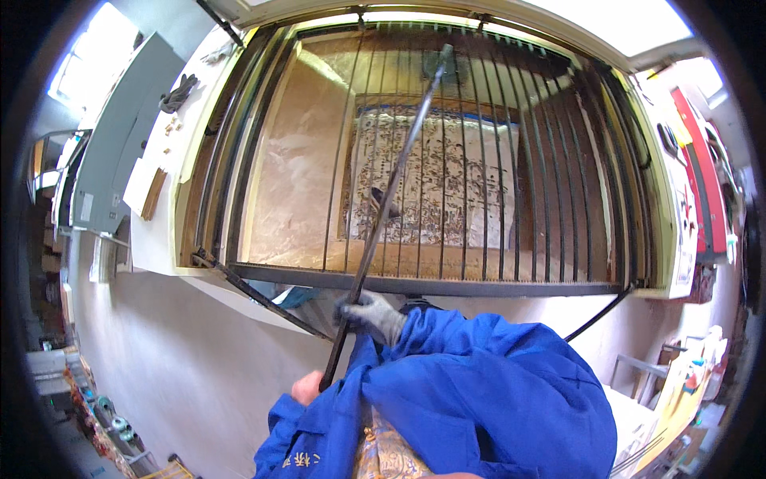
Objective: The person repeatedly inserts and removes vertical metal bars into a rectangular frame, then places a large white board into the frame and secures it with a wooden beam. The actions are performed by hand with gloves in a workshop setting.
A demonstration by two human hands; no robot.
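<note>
The gloved right hand (377, 316) has its fingers wrapped round a long, straight metal pole (411, 141); the bare left hand (306, 389) grips its lower end. Best keep both grips spaced and guide it steadily — off the thin, dark bars (485, 239) beyond the right fingers, over a pale, fleck-strewn sheet (471, 176).

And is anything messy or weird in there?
Yes. Lots of small dark bits lie scattered over the pale sheet, so it looks messy; I can't tell what they are. Also, the right hand on the long pole wears a grey glove, but the left hand looks bare.
</note>
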